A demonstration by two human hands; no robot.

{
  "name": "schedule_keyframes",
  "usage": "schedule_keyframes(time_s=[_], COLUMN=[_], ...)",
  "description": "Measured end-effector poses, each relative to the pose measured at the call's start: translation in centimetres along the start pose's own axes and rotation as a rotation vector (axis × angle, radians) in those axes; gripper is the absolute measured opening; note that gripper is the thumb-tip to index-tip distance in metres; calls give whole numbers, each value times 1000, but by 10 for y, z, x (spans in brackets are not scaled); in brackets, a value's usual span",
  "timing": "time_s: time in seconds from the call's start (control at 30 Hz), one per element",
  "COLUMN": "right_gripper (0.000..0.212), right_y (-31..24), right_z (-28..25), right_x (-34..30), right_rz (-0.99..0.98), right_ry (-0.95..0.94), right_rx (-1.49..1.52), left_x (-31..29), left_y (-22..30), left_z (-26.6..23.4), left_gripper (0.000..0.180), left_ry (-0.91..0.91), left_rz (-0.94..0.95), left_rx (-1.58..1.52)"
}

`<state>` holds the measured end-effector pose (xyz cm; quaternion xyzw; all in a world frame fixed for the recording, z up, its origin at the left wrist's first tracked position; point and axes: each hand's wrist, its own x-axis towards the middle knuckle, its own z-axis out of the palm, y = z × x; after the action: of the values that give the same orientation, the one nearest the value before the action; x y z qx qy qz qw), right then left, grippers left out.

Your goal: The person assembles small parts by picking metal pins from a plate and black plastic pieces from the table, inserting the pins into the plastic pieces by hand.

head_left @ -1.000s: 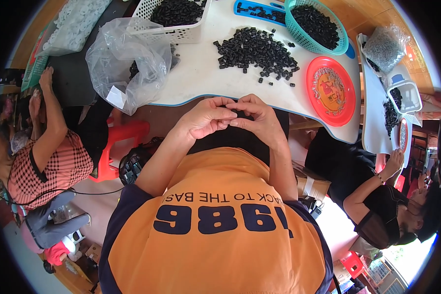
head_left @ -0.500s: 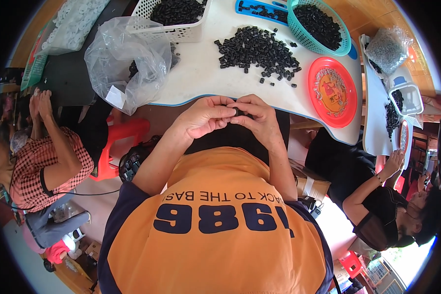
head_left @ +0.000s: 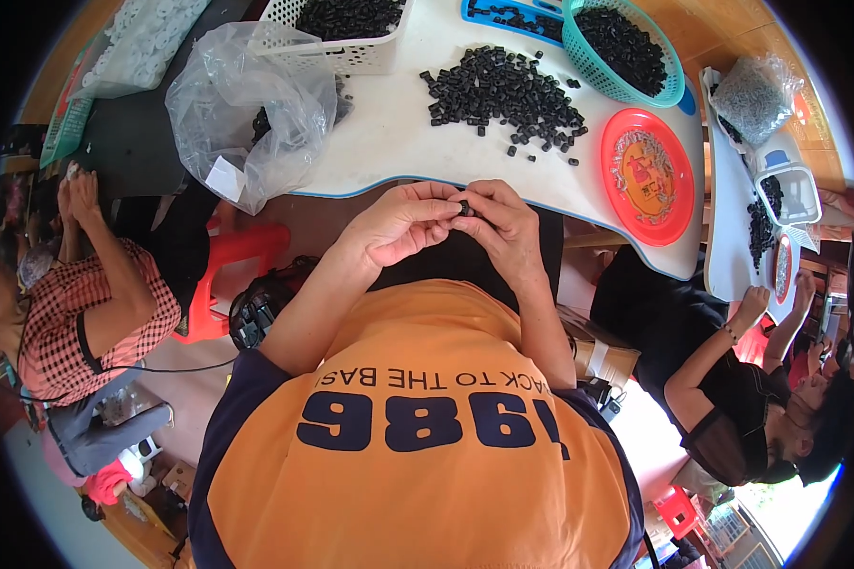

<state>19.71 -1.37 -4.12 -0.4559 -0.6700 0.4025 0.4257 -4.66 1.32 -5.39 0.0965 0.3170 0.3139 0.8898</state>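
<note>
Small black cylindrical plastic-looking piece (head_left: 464, 209) between right hand (head_left: 508, 228), pinched on it, and left hand (head_left: 401, 226), fingertips right at it, own grip cannot tell; likely light, stiff, slightly slippery, hardly fragile; best held by round sides, ends free

Head-worn fisheye looks down, near left hand (head_left: 400, 224), right hand (head_left: 507, 226).

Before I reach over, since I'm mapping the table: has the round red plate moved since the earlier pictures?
No; the round red plate keeps its place against the blue-edged white table; both shift together in view.
</note>
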Motion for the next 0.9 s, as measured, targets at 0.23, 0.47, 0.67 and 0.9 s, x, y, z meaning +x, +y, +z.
schedule_keyframes(time_s=[0.23,0.47,0.67,0.9], right_gripper=[41,39,43,43], right_y=[-9,-10,-9,-21], right_z=[-1,-8,-11,-16], right_x=[-5,-4,-3,1], right_rz=[-2,-40,-89,-111], right_ry=[38,77,56,-24], right_rx=[-8,-58,-109,-169], left_x=[-8,-5,-5,-2], left_y=[-1,-3,-7,-3], left_z=[10,16,13,1], left_gripper=[19,23,24,30], left_ry=[-79,-147,-162,-173], left_rz=[-58,-136,-100,-118], left_rx=[-128,-238,-221,-136])
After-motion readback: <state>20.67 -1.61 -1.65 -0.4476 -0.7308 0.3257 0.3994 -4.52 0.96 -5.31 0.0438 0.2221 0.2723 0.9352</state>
